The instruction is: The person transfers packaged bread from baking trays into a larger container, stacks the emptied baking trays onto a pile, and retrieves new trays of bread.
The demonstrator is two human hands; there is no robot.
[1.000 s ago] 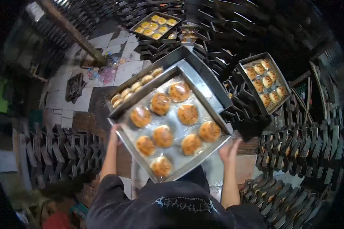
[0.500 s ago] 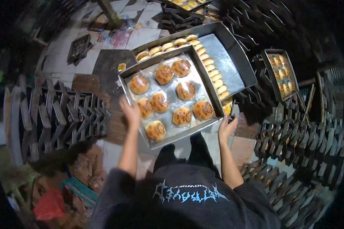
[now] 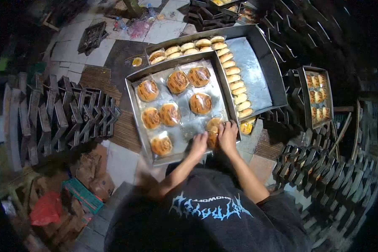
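The work looks partway along: standing buns (image 3: 233,78) line the larger tray (image 3: 256,75) beyond the front tray's (image 3: 187,131) far and right rims, and metal base shows further right; seven wrapped buns (image 3: 169,114) lie flat in the front tray. Near its near-right corner, the left hand (image 3: 198,144) and right hand (image 3: 228,137) bend their fingers about two overlapping buns (image 3: 213,130); whether they grip, I cannot tell.

The dark shirt (image 3: 155,235) bears lettering (image 3: 210,207) (pale blue).
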